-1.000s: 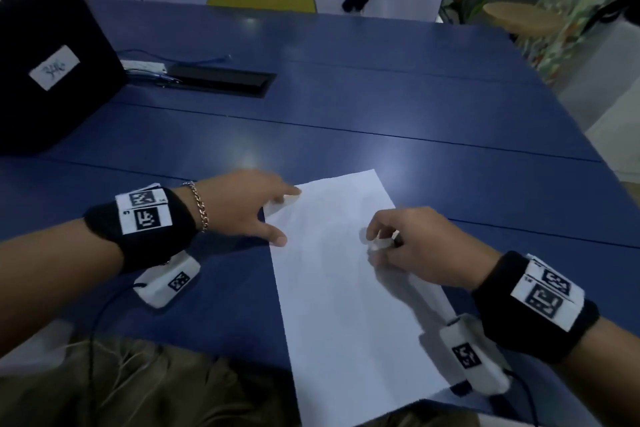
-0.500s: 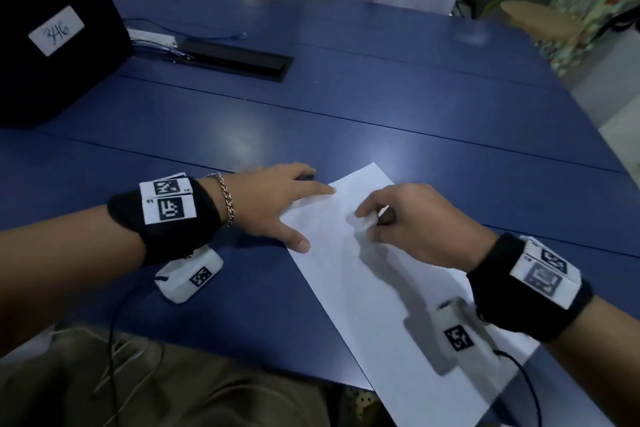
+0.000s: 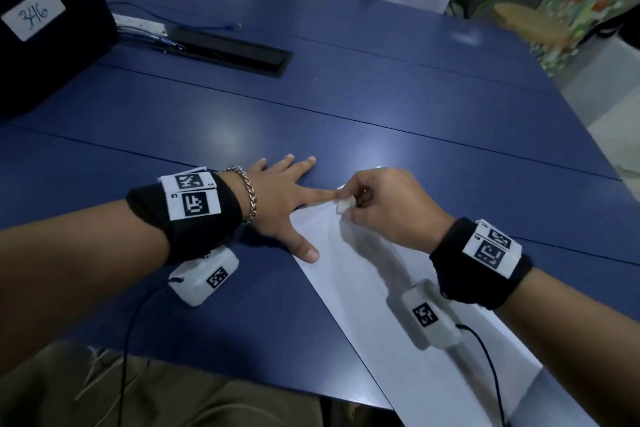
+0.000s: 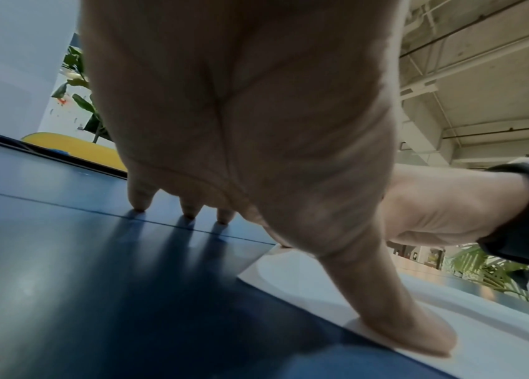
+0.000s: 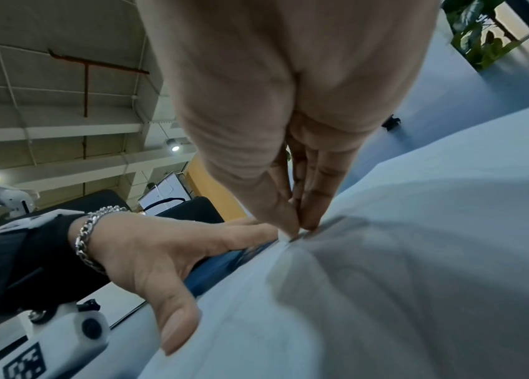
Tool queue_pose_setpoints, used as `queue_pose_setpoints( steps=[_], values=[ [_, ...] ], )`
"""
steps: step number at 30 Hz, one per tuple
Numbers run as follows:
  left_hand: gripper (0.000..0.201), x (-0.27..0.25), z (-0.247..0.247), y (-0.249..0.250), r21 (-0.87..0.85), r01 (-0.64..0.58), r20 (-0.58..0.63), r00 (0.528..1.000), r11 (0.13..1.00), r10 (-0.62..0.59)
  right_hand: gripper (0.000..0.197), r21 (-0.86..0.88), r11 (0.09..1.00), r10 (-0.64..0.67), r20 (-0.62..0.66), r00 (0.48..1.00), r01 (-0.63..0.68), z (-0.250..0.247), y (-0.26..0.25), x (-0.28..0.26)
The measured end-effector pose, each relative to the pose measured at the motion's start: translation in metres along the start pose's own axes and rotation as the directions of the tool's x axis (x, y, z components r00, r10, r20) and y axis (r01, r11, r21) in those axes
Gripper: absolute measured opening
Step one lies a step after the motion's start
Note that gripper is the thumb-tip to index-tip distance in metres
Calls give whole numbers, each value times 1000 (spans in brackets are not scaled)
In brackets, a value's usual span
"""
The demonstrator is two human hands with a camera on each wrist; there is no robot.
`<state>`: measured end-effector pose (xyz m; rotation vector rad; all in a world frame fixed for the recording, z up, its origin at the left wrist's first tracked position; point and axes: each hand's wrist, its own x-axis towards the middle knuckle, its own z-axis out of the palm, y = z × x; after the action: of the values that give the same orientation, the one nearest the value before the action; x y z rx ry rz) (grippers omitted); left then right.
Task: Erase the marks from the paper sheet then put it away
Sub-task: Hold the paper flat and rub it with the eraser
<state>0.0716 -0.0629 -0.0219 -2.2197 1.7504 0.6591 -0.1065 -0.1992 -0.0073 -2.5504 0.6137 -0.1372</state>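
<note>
Paper sheet flat on the blue table, slanted, near end hanging past the table's near edge. Left hand spread, fingers straight, thumb and index finger pressing the sheet's left margin near its far corner, other fingertips on bare table beside it; holding nothing. Right hand curled, small white eraser pinched between thumb and fingertips, its tip down on the sheet close to the far corner, just beside the left index finger. Marks too faint to find in any view, so no telling how much erasing is left; judged mid-erasure, putting away not yet begun. Risks from here: hard strokes toward the unpinned far corner likely to buckle or crease the thin sheet, since only the left margin is anchored; eraser working so close to the left index finger likely to knock against it; overhanging near end free to swing and let the sheet pivot if pressure from the left hand lapses. Head view alone shows the whole layout, the overhang, the black case and the black cable tray set into the table well beyond. Left wrist view alone shows, from low down, the thumb flat on the sheet's edge and three fingertips on bare table. Right wrist view alone shows the eraser's contact point on the sheet.
</note>
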Motion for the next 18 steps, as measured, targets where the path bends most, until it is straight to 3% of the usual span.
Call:
queue_pose_setpoints(
  steps=[5, 10, 15, 18],
  values=[
    [113, 0, 1, -2, 1, -5, -21, 1000, 1000, 5, 13, -60, 989, -127, 106, 986, 134, 3, -11, -12],
    [114, 0, 2, -1, -15, 3, -6, 1000, 1000, -3, 18, -135, 985, -101, 22, 995, 103, -6, -6, 2],
    [114, 2, 0, -1, 25, 24, 8, 1000, 999, -24, 19, -118, 974, -168, 196, 966, 194, 1, -19, -14],
    [113, 0, -2, 0, 25, 32, 18, 999, 999, -33, 16, -108, 986, -109, 124, 986, 123, -6, -9, 1]
  ],
)
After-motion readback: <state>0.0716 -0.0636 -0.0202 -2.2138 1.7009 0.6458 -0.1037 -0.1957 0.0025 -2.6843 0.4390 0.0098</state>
